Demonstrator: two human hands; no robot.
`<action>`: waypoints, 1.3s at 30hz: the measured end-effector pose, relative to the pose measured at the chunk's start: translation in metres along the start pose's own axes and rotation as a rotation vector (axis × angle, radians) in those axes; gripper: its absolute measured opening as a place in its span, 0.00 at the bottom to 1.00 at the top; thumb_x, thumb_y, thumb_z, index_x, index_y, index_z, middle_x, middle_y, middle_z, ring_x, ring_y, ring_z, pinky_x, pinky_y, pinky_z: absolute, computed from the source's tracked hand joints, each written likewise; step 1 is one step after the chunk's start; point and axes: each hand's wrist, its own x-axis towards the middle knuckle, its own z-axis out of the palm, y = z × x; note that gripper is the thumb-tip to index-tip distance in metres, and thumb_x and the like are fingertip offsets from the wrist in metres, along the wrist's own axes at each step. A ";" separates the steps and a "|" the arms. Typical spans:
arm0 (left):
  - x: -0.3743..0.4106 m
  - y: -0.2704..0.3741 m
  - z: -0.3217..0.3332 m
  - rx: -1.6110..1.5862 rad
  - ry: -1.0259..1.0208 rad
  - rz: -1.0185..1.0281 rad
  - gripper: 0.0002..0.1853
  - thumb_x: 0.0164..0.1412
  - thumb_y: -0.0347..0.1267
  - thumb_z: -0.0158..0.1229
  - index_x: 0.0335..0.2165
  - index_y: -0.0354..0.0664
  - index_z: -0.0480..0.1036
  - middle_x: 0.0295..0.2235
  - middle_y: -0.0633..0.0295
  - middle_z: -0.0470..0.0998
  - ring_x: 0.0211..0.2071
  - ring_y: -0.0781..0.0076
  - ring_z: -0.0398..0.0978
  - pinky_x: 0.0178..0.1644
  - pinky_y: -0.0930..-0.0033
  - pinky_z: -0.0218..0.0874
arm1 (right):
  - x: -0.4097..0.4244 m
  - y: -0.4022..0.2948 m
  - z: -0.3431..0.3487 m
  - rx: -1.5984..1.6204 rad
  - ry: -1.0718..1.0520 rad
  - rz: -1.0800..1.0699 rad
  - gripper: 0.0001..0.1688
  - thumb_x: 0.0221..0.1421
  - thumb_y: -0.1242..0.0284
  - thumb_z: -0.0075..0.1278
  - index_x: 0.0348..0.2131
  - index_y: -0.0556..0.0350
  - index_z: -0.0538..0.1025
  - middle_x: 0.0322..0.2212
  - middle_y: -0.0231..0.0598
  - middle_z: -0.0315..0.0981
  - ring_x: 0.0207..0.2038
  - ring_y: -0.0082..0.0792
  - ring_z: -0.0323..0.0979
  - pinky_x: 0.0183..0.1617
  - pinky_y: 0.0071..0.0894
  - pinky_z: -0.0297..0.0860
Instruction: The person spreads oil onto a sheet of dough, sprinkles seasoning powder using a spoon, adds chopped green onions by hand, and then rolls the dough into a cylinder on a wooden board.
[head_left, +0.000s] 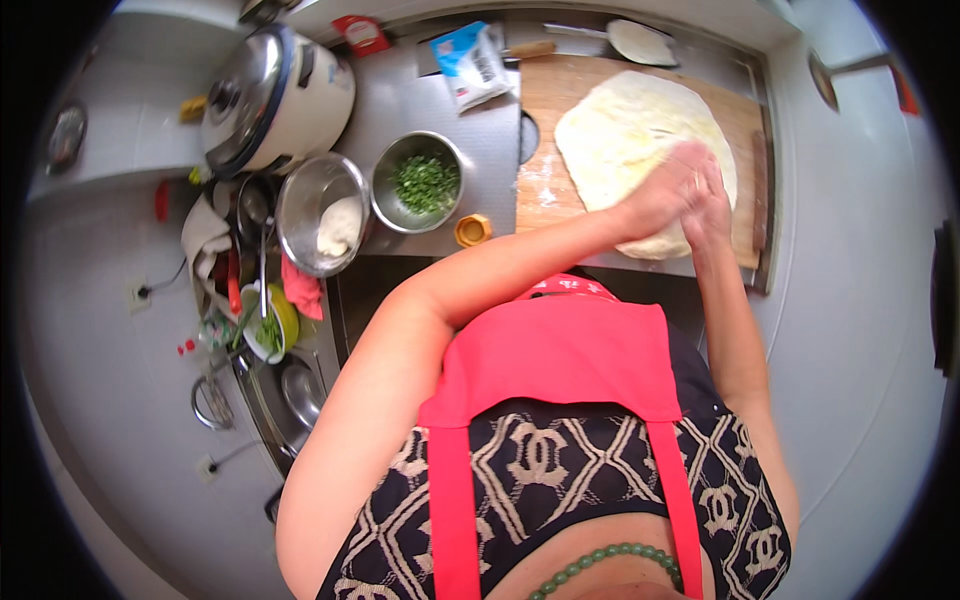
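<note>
A wide flat sheet of dough (630, 142), with a yellowish, oily-looking surface, lies on the wooden board (547, 217). My left hand (664, 191) and my right hand (707, 202) meet over the dough's right part, palms together or nearly so. Both are blurred, and I cannot tell whether anything is between them. Left of the board, a steel bowl (456, 154) holds chopped green herbs (426, 184). Beside it, another steel bowl (291, 217) contains a lump of dough (340, 226). A small yellow-orange cap or dish (473, 231) sits near the counter's front edge.
A white rice cooker (319, 97) stands at the back left. Behind the board are a blue and white packet (471, 66), a wooden handle (531, 50) and a small white flat piece (640, 42). A rolling pin (760, 191) rests along the board's right edge. The sink (262, 397) is lower left.
</note>
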 end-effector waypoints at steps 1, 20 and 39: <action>0.006 0.009 0.011 0.216 -0.106 0.113 0.36 0.64 0.51 0.39 0.62 0.40 0.47 0.64 0.51 0.44 0.66 0.53 0.37 0.66 0.58 0.30 | 0.003 0.000 0.004 0.094 -0.019 0.036 0.36 0.62 0.58 0.39 0.63 0.46 0.48 0.64 0.41 0.39 0.65 0.45 0.40 0.66 0.50 0.39; -0.109 0.092 -0.061 0.442 0.277 0.361 0.43 0.55 0.62 0.45 0.61 0.48 0.52 0.63 0.57 0.48 0.65 0.55 0.40 0.66 0.53 0.28 | -0.168 0.018 0.206 -0.119 -0.608 -0.018 0.40 0.62 0.47 0.29 0.63 0.53 0.49 0.63 0.44 0.44 0.65 0.41 0.43 0.67 0.40 0.39; -0.704 0.236 -0.162 -0.143 1.855 0.310 0.39 0.64 0.58 0.29 0.61 0.41 0.50 0.63 0.59 0.48 0.65 0.64 0.40 0.66 0.62 0.29 | -0.584 0.474 0.494 -0.849 -1.873 0.528 0.32 0.64 0.51 0.26 0.61 0.44 0.58 0.58 0.39 0.57 0.62 0.39 0.49 0.64 0.45 0.44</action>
